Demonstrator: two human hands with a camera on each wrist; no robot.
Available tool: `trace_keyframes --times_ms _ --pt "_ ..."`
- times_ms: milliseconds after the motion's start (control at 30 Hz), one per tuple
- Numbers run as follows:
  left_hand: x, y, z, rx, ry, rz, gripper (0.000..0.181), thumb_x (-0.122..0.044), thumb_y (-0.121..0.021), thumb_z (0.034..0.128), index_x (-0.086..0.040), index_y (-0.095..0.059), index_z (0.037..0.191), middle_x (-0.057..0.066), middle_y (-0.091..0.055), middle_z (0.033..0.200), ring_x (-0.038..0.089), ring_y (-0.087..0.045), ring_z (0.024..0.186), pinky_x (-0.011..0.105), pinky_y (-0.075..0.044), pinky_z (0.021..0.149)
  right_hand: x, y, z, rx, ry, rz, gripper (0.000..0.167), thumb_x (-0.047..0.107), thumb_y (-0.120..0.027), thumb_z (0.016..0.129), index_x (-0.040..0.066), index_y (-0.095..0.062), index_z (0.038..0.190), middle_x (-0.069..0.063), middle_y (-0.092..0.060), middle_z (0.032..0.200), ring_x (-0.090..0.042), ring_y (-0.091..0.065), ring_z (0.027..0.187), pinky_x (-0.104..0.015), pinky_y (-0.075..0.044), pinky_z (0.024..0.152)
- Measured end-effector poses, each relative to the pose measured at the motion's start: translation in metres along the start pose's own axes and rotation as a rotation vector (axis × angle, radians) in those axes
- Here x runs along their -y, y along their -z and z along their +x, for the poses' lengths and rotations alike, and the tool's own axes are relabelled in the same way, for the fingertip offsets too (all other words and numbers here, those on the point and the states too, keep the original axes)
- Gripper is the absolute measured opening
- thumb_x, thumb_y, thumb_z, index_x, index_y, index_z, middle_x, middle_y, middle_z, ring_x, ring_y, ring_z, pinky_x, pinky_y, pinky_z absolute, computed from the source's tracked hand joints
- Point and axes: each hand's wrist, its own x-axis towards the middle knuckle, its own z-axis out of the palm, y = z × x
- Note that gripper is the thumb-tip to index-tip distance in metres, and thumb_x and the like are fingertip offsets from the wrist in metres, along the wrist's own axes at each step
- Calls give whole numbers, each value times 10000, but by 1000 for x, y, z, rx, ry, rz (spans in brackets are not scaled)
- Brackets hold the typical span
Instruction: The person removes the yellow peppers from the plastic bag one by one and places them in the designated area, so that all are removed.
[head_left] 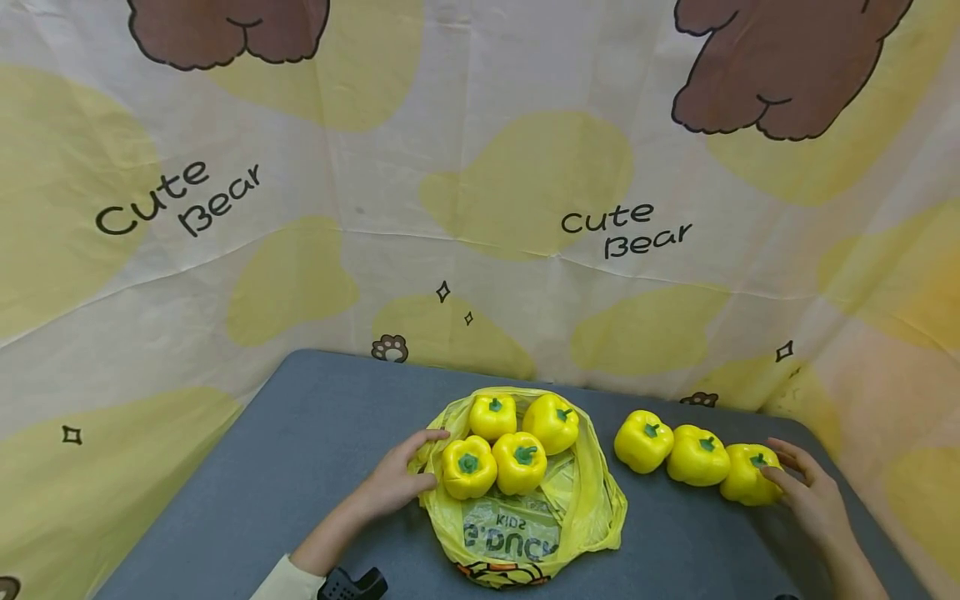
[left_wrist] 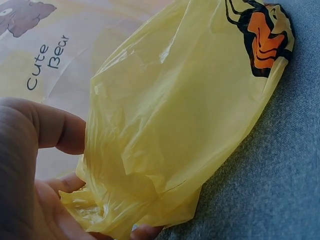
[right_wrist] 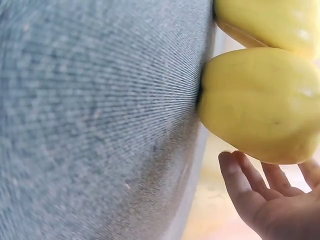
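A yellow plastic bag [head_left: 592,500] lies spread on the table, mouth upward, with several yellow peppers [head_left: 520,462] in it. My left hand [head_left: 390,479] holds the bag's left rim, and in the left wrist view the bunched plastic [left_wrist: 115,200] sits between thumb and fingers of the left hand [left_wrist: 47,165]. To the right, three yellow peppers stand in a slanting row. My right hand [head_left: 813,500] is at the rightmost pepper [head_left: 748,477], fingers loosely spread. Seen from the right wrist, the right hand [right_wrist: 280,200] lies against or very near that pepper's side [right_wrist: 260,105], not curled round it.
The grey-blue table [head_left: 300,433] has its back edge against a hanging cloth [head_left: 510,308] printed with bears and lettering. The middle pepper [head_left: 697,456] and the left pepper [head_left: 643,442] of the row stand between the bag and my right hand.
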Motion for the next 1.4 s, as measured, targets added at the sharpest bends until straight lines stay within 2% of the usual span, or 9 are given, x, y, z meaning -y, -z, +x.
trace_keyframes --times_ms 67,133,233,300,533,767,1033,1300,1400 --pt "0 0 0 0 0 6 632 -81 -634 705 -178 -546 1323 137 -494 1425 332 -408 1335 536 -343 1031 0 0 -2 -26 19 -8 638 424 -490 971 100 -323 1494 -210 -410 1385 158 -373 865 -187 -465 649" --pt "0 1 -1 1 -4 6 633 -79 -638 705 -172 -546 1325 142 -494 1424 333 -410 1332 536 -347 1028 0 1 -4 -70 42 0 577 401 -525 961 143 -395 1460 16 -516 1253 236 -341 811 -174 -448 637" --pt "-1 2 -3 3 -8 0 639 -74 -644 705 -164 -543 1330 151 -490 1427 334 -413 1328 534 -353 1022 2 1 -9 -140 90 38 483 339 -568 949 217 -471 1406 306 -442 1063 264 -373 809 -136 -415 625" --pt "-2 2 -3 3 -5 -11 642 -67 -646 705 -163 -543 1331 150 -488 1430 331 -413 1330 534 -353 1024 5 2 -11 -165 119 76 452 294 -581 946 246 -488 1386 384 -385 1023 258 -407 820 -116 -410 620" --pt "-1 1 -3 0 8 -9 634 -64 -636 707 -167 -546 1326 139 -489 1431 341 -393 1348 550 -339 1034 23 3 -15 -219 230 125 465 175 -585 942 217 -496 1397 355 -421 1099 227 -442 898 -52 -370 663" --pt "0 0 -2 3 21 -15 644 -69 -621 708 -171 -536 1338 134 -479 1442 337 -383 1359 552 -321 1052 47 1 -20 -256 307 127 471 155 -606 927 131 -514 1388 374 -462 1118 203 -483 938 -37 -385 700" --pt "-2 0 -2 -8 15 -16 648 -73 -643 705 -167 -538 1337 136 -479 1439 307 -410 1319 481 -370 1001 75 -9 -26 -218 373 167 437 128 -583 937 158 -536 1371 368 -532 1122 162 -533 969 -55 -416 737" --pt "-4 0 -2 -14 -1 -17 647 -84 -651 706 -163 -541 1338 132 -488 1432 295 -426 1303 455 -383 991 100 -28 -26 -183 417 198 424 88 -594 921 95 -554 1343 345 -580 1098 104 -581 964 -102 -366 817" --pt "-3 -1 -2 -11 -10 -16 642 -85 -650 712 -159 -539 1340 136 -486 1432 297 -428 1295 454 -386 986 109 -37 -26 -164 445 241 416 58 -598 913 48 -555 1326 322 -595 1098 76 -604 960 -106 -402 819"
